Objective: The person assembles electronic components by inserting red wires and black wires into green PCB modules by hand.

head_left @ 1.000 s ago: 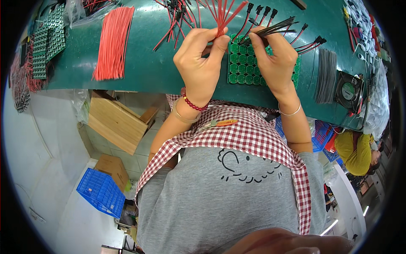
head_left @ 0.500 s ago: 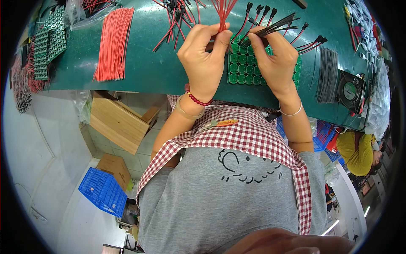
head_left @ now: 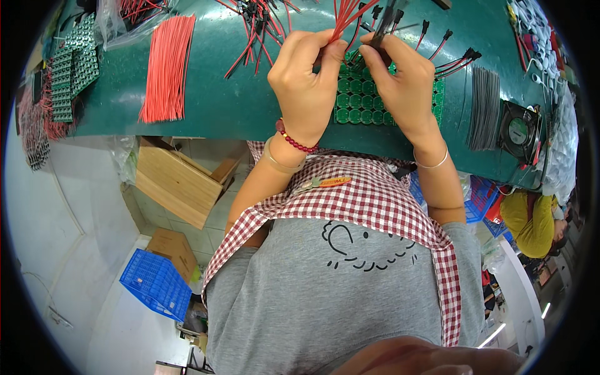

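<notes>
Between thumb and fingers, my left hand pinches a bunch of red wires that fan out away from me. Close beside it, my right hand is closed on a bundle of black wires, blurred at its tips. Both hands hover over a green circuit board panel of rounded pads, covering part of it. Red-and-black leads with black connectors stick out beyond the panel's far side.
On the green table lie a stack of red wires at left and black wires at right. A small black fan is near the right edge. More circuit boards lie far left, loose connector leads at the back.
The black wire bundle has swung from pointing right to pointing away from me. My right hand has moved slightly left, nearer the left one, and the red wires now lean right.
</notes>
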Motion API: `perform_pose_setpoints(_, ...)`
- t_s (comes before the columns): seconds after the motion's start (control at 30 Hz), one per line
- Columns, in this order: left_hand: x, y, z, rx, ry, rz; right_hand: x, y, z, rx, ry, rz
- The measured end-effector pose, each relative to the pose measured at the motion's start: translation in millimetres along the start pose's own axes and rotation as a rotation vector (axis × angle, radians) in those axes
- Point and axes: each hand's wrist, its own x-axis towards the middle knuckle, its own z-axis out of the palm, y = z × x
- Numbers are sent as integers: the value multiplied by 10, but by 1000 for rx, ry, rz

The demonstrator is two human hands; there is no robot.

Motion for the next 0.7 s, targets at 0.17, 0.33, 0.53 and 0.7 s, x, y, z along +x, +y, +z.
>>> perform_pose_setpoints(0.17, 6, 17, 3, 49, -29, 33, -6, 12, -8, 13, 14, 30)
perform_pose_setpoints(0.33, 20, 38, 43, 65, -40, 49, -33, 4, -68, 12, 18, 89)
perform_pose_setpoints(0.53, 38, 21, 70, 127, -42, 96, -76, 45, -159, 88, 28, 121)
perform_pose_setpoints(0.7, 17, 26, 82, 147, -54, 107, -104, 62, -227, 88, 47, 110)
